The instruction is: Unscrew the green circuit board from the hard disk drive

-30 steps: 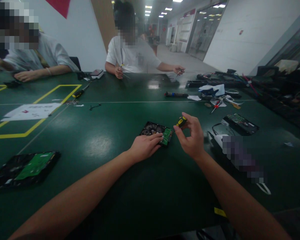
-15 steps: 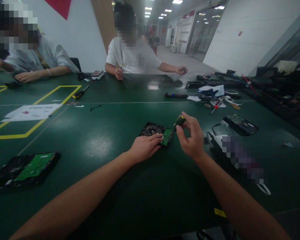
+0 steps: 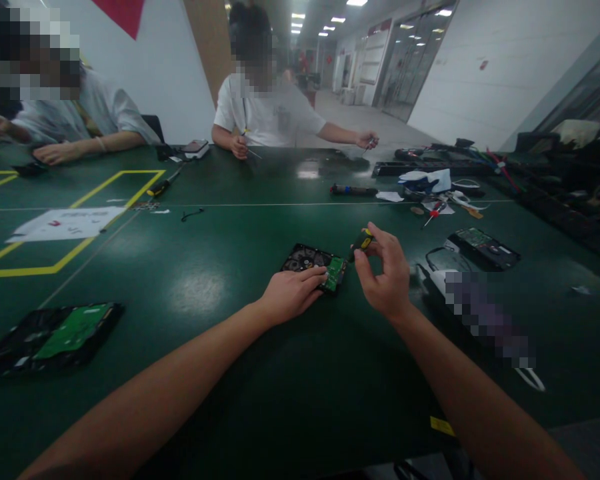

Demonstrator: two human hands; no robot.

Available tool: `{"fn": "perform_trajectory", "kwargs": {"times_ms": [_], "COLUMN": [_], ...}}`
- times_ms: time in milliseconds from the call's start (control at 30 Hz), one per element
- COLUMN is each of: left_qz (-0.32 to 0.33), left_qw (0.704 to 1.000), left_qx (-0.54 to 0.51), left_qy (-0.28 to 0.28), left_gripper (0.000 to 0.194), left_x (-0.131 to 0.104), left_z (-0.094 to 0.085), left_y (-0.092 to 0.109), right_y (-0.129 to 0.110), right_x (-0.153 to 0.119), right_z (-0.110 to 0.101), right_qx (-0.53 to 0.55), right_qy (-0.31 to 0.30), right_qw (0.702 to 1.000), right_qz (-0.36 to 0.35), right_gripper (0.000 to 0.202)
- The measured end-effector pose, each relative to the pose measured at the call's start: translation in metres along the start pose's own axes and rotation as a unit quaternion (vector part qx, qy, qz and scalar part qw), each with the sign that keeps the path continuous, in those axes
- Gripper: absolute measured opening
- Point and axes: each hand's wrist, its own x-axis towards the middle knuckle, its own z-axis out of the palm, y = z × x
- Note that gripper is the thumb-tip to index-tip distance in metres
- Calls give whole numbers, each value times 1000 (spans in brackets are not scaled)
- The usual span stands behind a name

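A hard drive (image 3: 305, 257) with a green circuit board lies on the green table, near the middle of the view. My left hand (image 3: 291, 292) rests on its near side, fingers over the board, pressing the drive against the table. In my right hand (image 3: 385, 270) is a yellow and black screwdriver (image 3: 361, 244), pinched between thumb and fingers. It leans down toward the board's right end; its tip is too small to make out.
Another hard drive (image 3: 75, 333) lies at the left, a third (image 3: 484, 248) at the right beside a white-ended pouch (image 3: 450, 287). Tools, cables and a red screwdriver (image 3: 434, 213) lie farther back. Two people sit across the table (image 3: 220, 233).
The right hand and screwdriver have shifted only very slightly, with the handle turned a little. The left hand stays on the drive. The whole view has moved a touch.
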Motion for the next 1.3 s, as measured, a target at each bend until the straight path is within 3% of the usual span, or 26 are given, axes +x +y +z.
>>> {"fn": "perform_trajectory", "kwargs": {"times_ms": [300, 600, 1300], "left_qz": [5, 2, 0], "left_qw": [1000, 1000, 1000], "left_qx": [0, -8, 2], "left_qy": [3, 1, 6], "left_gripper": [36, 35, 35], "left_x": [0, 0, 0], "left_z": [1, 1, -1], "left_y": [-1, -1, 1], "right_y": [7, 5, 6], "right_x": [-3, -5, -5], "right_z": [3, 6, 7], "right_qx": [23, 74, 55], "right_qy": [22, -14, -13], "right_qw": [999, 997, 998], "right_qz": [8, 26, 20], "right_gripper": [63, 62, 62]}}
